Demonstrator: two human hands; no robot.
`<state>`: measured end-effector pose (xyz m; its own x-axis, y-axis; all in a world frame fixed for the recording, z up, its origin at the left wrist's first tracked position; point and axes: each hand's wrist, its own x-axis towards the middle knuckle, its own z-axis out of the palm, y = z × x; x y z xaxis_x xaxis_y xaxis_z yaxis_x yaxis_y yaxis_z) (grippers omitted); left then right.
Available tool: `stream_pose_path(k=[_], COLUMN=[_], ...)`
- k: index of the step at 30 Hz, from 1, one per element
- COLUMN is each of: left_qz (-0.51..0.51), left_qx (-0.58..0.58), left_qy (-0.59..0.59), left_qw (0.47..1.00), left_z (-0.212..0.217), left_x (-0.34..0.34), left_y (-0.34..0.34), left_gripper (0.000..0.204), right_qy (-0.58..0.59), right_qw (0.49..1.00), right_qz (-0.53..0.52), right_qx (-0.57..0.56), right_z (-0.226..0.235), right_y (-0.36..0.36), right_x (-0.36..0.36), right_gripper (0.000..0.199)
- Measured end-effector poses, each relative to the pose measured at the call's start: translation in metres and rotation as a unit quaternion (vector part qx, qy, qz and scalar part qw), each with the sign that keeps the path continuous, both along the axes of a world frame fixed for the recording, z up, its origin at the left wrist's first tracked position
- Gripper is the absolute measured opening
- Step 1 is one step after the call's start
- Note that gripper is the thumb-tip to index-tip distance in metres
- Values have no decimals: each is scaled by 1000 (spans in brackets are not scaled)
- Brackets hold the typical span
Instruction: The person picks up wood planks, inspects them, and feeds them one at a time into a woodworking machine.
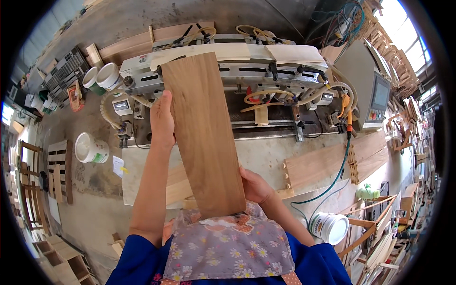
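Note:
A long flat wooden board (204,133) is held up in front of me, its near end against my flowered apron (228,247). My left hand (162,118) grips the board's left edge near the far end, thumb pointing up along it. Lower down, my right hand (255,185) holds the right edge; part of its fingers is hidden behind the board. Just beyond stands a metal machine (242,71) with slotted rails, clamps and hoses, and the board's far end overlaps it in view.
Boards with notched ends (316,167) lie on the worktable (266,154) at the right. A control panel (377,97) stands at the far right, and an orange air gun (349,116) hangs on a teal hose. White buckets (90,148) stand left; another bucket (330,228) is lower right.

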<state>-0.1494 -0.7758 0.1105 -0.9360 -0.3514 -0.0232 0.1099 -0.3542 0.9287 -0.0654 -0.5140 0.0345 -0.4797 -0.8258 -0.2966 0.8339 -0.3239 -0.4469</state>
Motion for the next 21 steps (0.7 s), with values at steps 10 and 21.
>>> stream_pose_path(k=[10, 21], left_qz=[21, 36], left_qx=[-16, 19], left_qy=[-1, -2], left_qw=[1000, 999], left_z=[3, -8], left_x=[5, 7], left_y=[1, -4], left_gripper=[44, 44], right_qy=[53, 18], right_qw=[994, 996], right_qz=[-64, -53], right_qx=[77, 67], right_z=[15, 13], right_y=[-14, -5], right_x=[-16, -18], right_gripper=[57, 48])
